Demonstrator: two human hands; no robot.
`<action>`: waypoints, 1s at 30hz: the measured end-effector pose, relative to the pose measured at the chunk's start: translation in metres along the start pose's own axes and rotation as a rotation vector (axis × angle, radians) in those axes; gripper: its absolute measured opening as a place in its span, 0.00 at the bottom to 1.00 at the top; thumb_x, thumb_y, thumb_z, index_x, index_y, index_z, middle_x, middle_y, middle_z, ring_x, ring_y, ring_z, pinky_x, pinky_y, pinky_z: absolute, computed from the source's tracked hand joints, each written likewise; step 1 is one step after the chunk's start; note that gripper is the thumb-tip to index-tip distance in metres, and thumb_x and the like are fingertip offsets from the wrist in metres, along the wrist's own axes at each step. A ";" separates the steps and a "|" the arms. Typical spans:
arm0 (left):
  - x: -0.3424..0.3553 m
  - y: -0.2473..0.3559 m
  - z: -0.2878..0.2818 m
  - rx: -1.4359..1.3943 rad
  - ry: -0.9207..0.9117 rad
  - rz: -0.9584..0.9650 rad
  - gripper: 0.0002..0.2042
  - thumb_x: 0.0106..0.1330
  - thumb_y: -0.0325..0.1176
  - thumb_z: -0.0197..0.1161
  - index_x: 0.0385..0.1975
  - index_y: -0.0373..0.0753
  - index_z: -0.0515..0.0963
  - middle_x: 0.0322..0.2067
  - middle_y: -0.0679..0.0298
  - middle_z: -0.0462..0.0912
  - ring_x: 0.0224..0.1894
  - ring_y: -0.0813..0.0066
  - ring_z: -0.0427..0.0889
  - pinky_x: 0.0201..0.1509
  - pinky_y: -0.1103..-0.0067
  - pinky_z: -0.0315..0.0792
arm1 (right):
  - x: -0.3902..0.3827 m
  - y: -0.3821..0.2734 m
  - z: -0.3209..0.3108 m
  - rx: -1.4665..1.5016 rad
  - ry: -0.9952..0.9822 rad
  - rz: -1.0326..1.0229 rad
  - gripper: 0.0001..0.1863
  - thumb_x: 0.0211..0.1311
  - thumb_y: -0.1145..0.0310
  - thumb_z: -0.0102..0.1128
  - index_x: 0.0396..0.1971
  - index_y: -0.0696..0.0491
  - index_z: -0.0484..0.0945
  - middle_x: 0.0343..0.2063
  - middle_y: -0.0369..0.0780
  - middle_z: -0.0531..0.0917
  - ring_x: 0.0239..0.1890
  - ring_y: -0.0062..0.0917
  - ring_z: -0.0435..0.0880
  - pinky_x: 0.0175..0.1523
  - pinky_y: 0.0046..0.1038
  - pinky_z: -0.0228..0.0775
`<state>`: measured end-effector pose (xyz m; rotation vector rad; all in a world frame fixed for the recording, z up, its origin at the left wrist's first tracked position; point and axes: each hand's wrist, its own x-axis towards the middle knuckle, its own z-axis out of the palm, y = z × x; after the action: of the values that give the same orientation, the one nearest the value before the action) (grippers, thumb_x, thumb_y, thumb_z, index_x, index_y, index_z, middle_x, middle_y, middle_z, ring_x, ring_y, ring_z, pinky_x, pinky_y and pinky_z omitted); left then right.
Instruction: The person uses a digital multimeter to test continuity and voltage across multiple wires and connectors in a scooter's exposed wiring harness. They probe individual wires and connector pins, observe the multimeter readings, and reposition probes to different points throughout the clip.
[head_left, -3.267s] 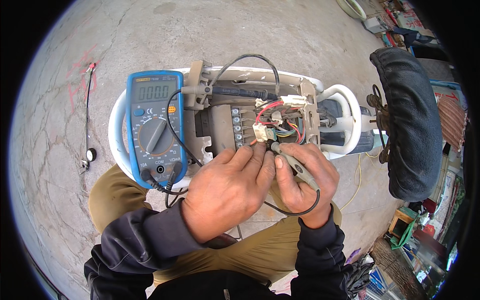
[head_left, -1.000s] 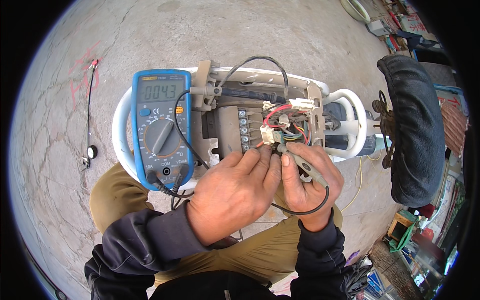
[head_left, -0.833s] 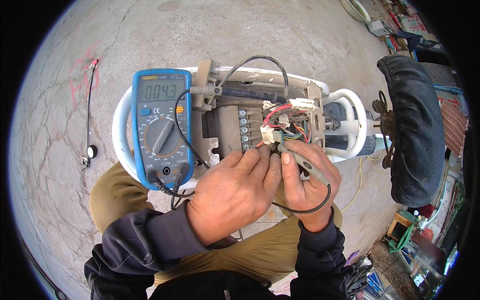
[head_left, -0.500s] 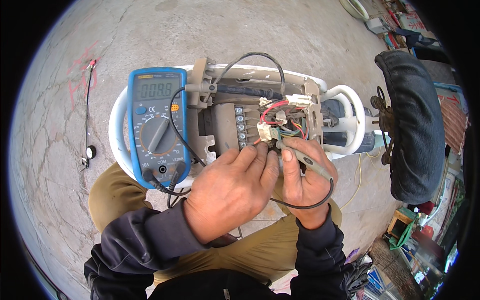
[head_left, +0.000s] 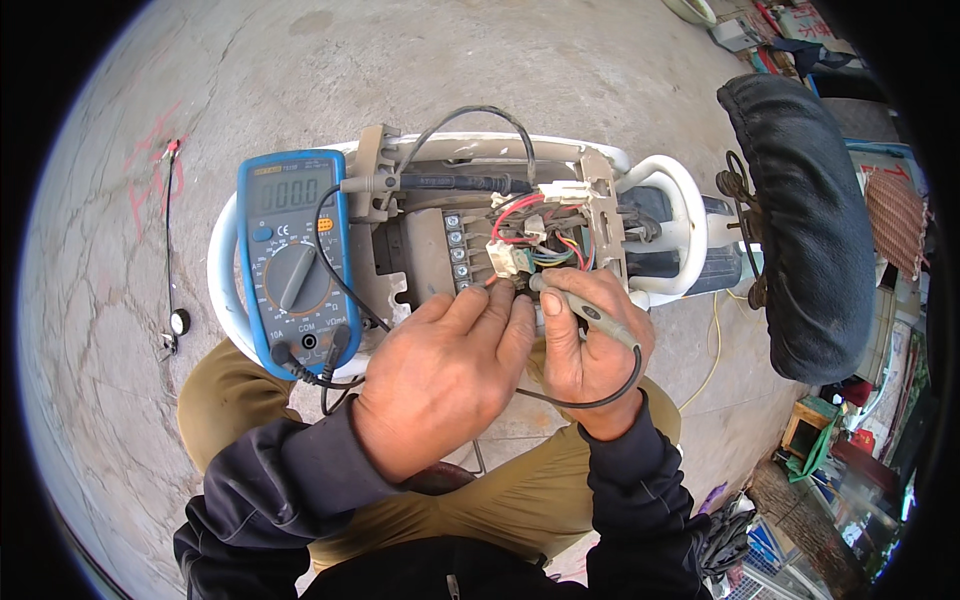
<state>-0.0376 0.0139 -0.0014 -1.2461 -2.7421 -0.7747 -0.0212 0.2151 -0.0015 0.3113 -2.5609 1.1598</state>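
1. Left hand (head_left: 440,375) curled, fingertips pinched narrow on a red probe tip at the wiring.
2. Right hand (head_left: 590,345) closed around a grey probe (head_left: 585,305), its black lead (head_left: 590,400) looping under the wrist.
3. Probes pressed to the white connector (head_left: 505,258) inside the opened white appliance (head_left: 650,180).
4. Blue multimeter (head_left: 295,260) resting on the appliance's left side.
5. Beyond, cracked concrete floor (head_left: 400,60).
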 end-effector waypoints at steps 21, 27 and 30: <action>0.000 -0.001 -0.001 0.094 0.004 0.051 0.23 0.63 0.31 0.65 0.57 0.24 0.81 0.53 0.44 0.89 0.50 0.60 0.86 0.53 0.70 0.80 | -0.007 -0.008 -0.026 0.135 0.019 0.140 0.09 0.72 0.75 0.70 0.47 0.61 0.84 0.36 0.47 0.90 0.30 0.35 0.90 0.36 0.31 0.80; 0.000 -0.003 0.000 0.072 0.028 0.061 0.24 0.63 0.31 0.65 0.57 0.23 0.81 0.52 0.44 0.89 0.51 0.60 0.87 0.53 0.71 0.81 | 0.001 -0.001 -0.019 0.071 -0.011 0.000 0.08 0.68 0.76 0.72 0.44 0.61 0.85 0.35 0.48 0.89 0.30 0.38 0.90 0.35 0.32 0.80; -0.002 -0.001 -0.001 -0.002 0.005 0.009 0.25 0.65 0.29 0.68 0.61 0.24 0.80 0.57 0.43 0.88 0.51 0.55 0.87 0.51 0.65 0.82 | 0.001 -0.002 -0.016 0.059 -0.008 -0.005 0.09 0.67 0.76 0.73 0.44 0.61 0.85 0.34 0.47 0.89 0.30 0.39 0.90 0.35 0.33 0.80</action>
<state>-0.0371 0.0119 -0.0011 -1.2543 -2.7307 -0.7788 -0.0186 0.2258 0.0100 0.3368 -2.5349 1.2369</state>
